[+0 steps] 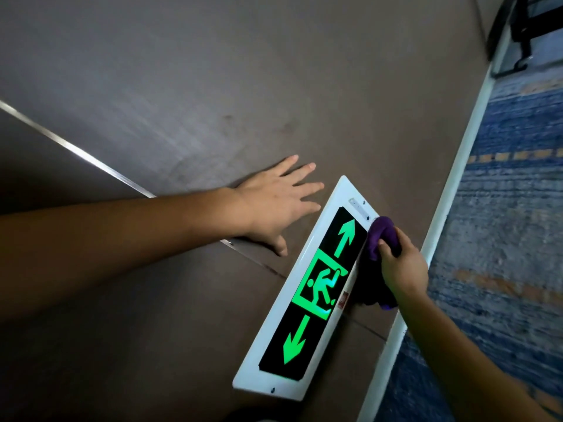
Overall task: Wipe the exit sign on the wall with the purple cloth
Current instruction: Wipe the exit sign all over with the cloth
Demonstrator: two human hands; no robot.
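Your right hand (402, 266) is curled around the bunched purple cloth (384, 236), fingers wrapped over its top, and presses it against the long edge of the white-framed rectangular exit sign (307, 287) that faces the skirting, near the end with the upper green arrow. The cloth's loose tail hangs under your palm, dark in shadow, alongside the sign's frame. The sign sits flat on the brown wall panel (213, 86), its black face lit with two green arrows and a green running figure between them. Your left hand (274, 202) lies flat on the wall with fingers spread, just beside the sign's other long edge and not touching it. A white skirting strip (457, 184) separates the wall from the blue patterned carpet (511, 208).
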